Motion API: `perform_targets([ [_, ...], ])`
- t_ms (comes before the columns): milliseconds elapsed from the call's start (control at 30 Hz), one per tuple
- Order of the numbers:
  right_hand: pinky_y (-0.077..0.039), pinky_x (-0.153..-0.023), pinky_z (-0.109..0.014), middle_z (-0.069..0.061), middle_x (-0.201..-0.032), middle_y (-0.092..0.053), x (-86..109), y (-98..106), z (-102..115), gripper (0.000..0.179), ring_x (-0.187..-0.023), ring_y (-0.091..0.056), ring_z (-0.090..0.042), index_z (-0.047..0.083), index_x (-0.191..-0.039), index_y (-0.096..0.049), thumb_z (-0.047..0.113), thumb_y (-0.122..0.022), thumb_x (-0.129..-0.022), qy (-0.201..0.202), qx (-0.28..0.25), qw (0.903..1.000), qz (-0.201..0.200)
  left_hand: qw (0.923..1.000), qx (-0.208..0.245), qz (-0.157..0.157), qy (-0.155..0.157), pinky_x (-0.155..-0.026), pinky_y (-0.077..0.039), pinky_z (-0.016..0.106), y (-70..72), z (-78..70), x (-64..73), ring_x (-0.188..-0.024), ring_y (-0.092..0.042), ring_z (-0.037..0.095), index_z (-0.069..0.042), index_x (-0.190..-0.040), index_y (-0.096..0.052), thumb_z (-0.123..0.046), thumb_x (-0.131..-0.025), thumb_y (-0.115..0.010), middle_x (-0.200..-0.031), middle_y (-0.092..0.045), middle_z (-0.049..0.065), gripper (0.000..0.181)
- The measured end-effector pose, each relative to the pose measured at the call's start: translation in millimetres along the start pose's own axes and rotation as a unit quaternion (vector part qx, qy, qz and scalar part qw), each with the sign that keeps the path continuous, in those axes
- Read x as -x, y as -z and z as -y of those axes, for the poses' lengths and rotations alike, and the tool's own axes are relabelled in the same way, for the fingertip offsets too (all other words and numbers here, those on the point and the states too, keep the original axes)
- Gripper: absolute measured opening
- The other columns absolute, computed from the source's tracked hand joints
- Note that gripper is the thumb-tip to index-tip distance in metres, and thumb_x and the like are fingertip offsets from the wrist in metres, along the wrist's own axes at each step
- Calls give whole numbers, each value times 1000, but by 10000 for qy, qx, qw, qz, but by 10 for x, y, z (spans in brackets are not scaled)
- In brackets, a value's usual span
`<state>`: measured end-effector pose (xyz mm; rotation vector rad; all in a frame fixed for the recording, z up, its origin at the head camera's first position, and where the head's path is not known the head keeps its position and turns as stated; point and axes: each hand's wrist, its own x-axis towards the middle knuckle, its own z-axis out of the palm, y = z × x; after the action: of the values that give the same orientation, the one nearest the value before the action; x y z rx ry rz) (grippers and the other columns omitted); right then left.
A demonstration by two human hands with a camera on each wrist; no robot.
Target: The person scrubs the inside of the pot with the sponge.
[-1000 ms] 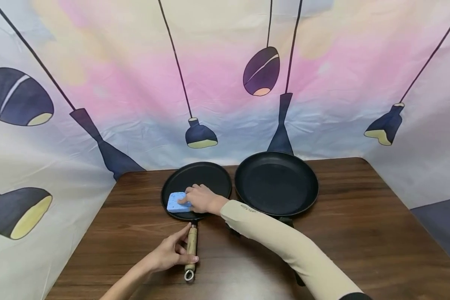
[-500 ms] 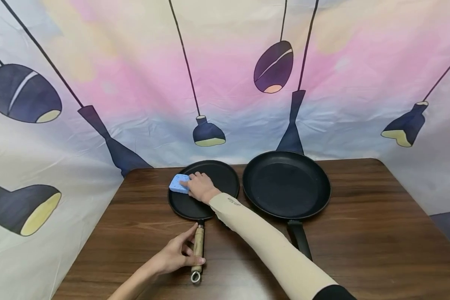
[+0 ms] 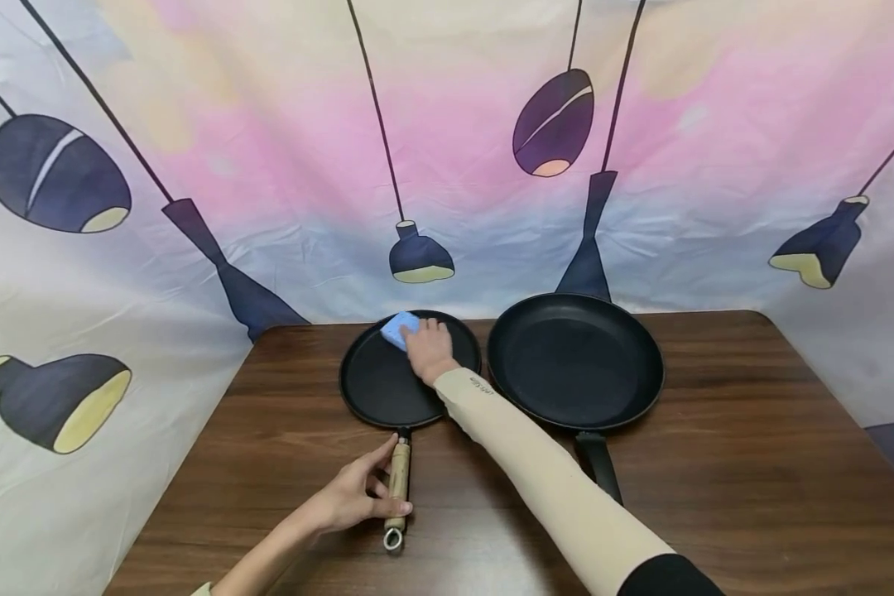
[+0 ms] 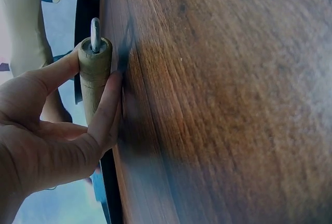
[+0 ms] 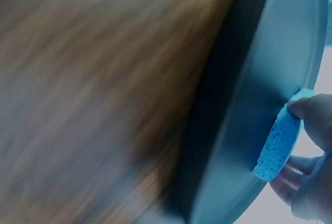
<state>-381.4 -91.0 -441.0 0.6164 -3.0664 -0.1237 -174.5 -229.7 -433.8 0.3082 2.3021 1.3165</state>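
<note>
My right hand (image 3: 430, 345) grips a blue sponge (image 3: 400, 329) against the far part of a flat black pan (image 3: 387, 385). In the right wrist view the thumb and fingers hold the sponge (image 5: 280, 143) by its sides, its edge on the pan surface. My left hand (image 3: 353, 494) holds the pan's wooden handle (image 3: 399, 476) from the left, near the front of the table. The left wrist view shows thumb and fingers on either side of that handle (image 4: 94, 81), with a metal ring (image 4: 95, 35) at its end.
A larger black frying pan (image 3: 575, 364) lies to the right, close beside the flat pan, its black handle (image 3: 600, 468) partly behind my right sleeve (image 3: 536, 476). Both stand on a brown wooden table (image 3: 745, 430). A cloth printed with lamps (image 3: 298, 165) hangs behind the table.
My right hand has slid the sponge from the near left of the flat pan along its left side to the far edge. The left hand keeps its hold on the handle. The head view has shifted slightly.
</note>
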Motion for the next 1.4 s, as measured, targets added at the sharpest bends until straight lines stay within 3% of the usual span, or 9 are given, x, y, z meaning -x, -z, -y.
perform_targets([
  [133, -41, -113, -42, -14, -150, -48, 40, 24, -226, 48, -137, -46, -31, 31, -160, -36, 20, -39, -112, -206, -82, 9997, 110, 10000, 11, 12, 55, -71, -50, 22, 12, -22, -9, -85, -63, 18, 6, -160, -15, -14, -85, -85, -122, -52, 22, 105],
  [333, -49, -105, -44, -14, -133, -60, 83, 145, -431, 37, -125, -56, -31, 26, -146, -57, 23, -44, -111, -286, -254, 9990, 211, 9999, -121, 27, -23, -71, -50, 22, 63, -37, -36, -85, -64, 17, 7, -160, -15, -15, -85, -84, -123, -52, 22, 105],
  [433, -52, -101, -44, -14, -132, -62, 119, 204, -514, 37, -122, -58, -31, 27, -144, -60, 23, -51, -108, -61, -390, 9986, 365, 9999, -151, 29, -40, -70, -51, 22, 84, -47, -52, -85, -65, 18, 7, -160, -14, -14, -85, -84, -123, -52, 23, 105],
  [533, -53, -101, -42, -10, -143, -60, 168, 257, -591, 43, -128, -57, -29, 27, -146, -59, 24, -61, -104, 193, -662, 9958, 603, 9998, -176, 40, -18, -70, -51, 22, 103, -58, -65, -85, -65, 17, 7, -160, -14, -14, -86, -84, -123, -52, 23, 105],
  [733, -49, -109, -36, -3, -155, -52, 315, 309, -691, 51, -140, -51, -24, 27, -147, -56, 29, -71, -98, 851, -909, 9865, 1066, 9998, -123, 138, 17, -71, -52, 22, 137, -64, -75, -86, -65, 16, 7, -161, -12, -16, -87, -83, -125, -52, 23, 105],
  [967, -49, -108, -36, -5, -151, -55, 519, 295, -635, 51, -140, -50, -25, 29, -146, -55, 30, -71, -98, 1393, -1044, 9791, 1048, 9997, -83, 213, -74, -70, -53, 21, 153, -49, -71, -83, -64, 13, 10, -160, -10, -14, -87, -82, -123, -52, 25, 105],
  [1233, -52, -104, -35, -4, -137, -62, 719, 242, -394, 48, -131, -56, -22, 34, -143, -58, 30, -72, -97, 1840, -855, 9761, 783, 9995, 14, 268, -143, -69, -53, 21, 104, -47, -35, -81, -63, 14, 12, -159, -8, -11, -87, -81, -122, -51, 26, 105],
  [1400, -55, -97, -30, -1, -138, -64, 831, 209, -255, 49, -128, -60, -19, 33, -140, -61, 18, -72, -95, 2173, -1017, 9691, 576, 9994, 72, 318, -142, -69, -53, 22, 50, -55, -12, -81, -63, 15, 11, -159, -8, -10, -88, -81, -123, -51, 26, 104],
])
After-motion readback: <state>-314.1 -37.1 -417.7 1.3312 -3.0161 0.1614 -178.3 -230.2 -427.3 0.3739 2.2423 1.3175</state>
